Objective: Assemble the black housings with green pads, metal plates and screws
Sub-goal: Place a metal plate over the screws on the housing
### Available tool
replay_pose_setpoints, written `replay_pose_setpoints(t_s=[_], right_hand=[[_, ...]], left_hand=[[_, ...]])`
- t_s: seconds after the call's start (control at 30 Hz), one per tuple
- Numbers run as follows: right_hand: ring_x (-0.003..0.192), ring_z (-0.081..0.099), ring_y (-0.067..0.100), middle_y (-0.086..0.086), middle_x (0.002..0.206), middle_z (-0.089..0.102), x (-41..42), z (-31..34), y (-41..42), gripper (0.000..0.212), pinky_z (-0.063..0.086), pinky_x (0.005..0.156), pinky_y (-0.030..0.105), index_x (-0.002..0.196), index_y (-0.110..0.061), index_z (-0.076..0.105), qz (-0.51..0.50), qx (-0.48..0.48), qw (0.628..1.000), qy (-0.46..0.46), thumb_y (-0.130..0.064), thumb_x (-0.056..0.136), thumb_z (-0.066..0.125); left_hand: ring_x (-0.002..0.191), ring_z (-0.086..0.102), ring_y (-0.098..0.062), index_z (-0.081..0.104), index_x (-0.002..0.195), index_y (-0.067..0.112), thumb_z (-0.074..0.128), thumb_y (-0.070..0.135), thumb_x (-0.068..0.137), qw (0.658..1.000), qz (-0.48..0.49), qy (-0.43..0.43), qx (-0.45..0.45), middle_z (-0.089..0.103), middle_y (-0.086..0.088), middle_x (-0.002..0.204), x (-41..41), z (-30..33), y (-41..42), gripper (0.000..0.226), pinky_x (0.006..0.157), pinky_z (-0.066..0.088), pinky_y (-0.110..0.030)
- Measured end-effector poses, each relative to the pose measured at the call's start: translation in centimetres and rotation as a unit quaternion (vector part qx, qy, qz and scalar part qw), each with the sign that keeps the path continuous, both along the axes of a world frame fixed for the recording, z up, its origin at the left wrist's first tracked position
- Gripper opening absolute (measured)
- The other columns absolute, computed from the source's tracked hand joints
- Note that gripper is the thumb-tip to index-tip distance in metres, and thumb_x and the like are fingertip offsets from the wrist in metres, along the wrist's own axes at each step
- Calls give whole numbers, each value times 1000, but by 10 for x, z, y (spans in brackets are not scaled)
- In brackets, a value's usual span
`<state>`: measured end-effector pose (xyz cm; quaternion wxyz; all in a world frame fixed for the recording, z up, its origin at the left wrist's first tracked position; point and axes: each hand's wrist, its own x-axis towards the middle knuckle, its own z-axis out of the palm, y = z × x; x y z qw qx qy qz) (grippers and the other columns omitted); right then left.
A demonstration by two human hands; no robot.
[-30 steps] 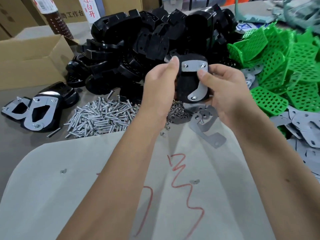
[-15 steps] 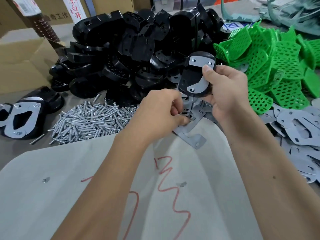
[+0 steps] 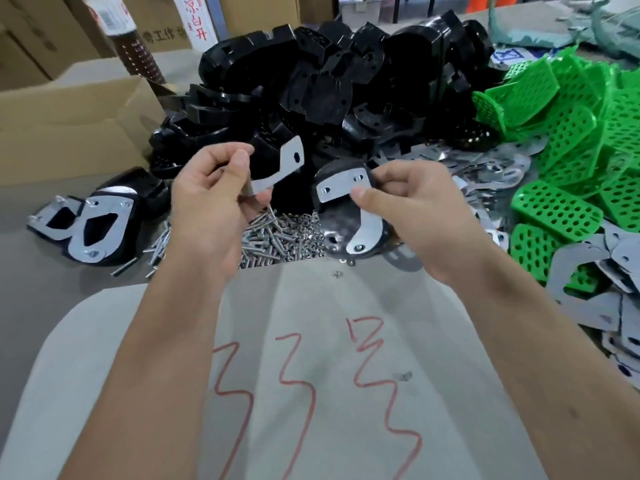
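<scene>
Now the left hand point(image 3: 211, 199), down among the loose plates half a second ago, is raised and pinches one metal plate point(image 3: 282, 169) beside the housing point(image 3: 346, 216), which the right hand point(image 3: 412, 209) grips with one plate already on it; likely the second plate goes on next. Count: two finished housings point(image 3: 100, 226) at left; piled housings, green pads point(image 3: 561, 140) and screws point(image 3: 273, 237) too many to count.
</scene>
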<state>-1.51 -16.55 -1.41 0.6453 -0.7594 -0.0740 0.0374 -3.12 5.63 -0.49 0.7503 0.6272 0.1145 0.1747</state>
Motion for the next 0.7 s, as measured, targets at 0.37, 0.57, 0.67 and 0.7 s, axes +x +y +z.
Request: replay_pose_setpoints(t_s=[0.37, 0.57, 0.67, 0.7], right_hand=[[48, 35, 18, 23, 71, 63, -8, 0, 14, 34, 32, 51, 25, 84, -3, 70, -79, -124, 987, -68, -36, 92, 75], [54, 49, 23, 20, 78, 71, -6, -3, 11, 29, 43, 49, 39, 87, -9, 73, -78, -89, 992, -32, -38, 92, 76], [55, 62, 19, 8, 75, 76, -5, -3, 10, 16, 48, 46, 29, 88, -17, 75, -84, -32, 996, -9, -32, 93, 77], [53, 64, 16, 5, 74, 76, -4, -3, 9, 13, 49, 45, 26, 89, -17, 75, -86, -12, 996, -5, -29, 94, 77]], left_hand=[[75, 64, -13, 74, 88, 27, 93, 18, 75, 907, 15, 74, 414, 68, 1, 92, -1, -11, -15, 24, 68, 50, -26], [103, 53, -23, 77, 91, 15, 64, 29, 102, 824, 100, 13, 557, 62, -5, 104, 1, -11, -18, 22, 83, 28, -22], [91, 53, -11, 79, 92, 27, 54, 32, 107, 866, 126, 13, 484, 62, 7, 87, -1, -5, -18, 30, 79, 29, -15], [75, 56, -5, 79, 91, 28, 55, 28, 106, 917, 92, 12, 389, 62, 13, 73, -1, -4, -18, 28, 73, 36, -14]])
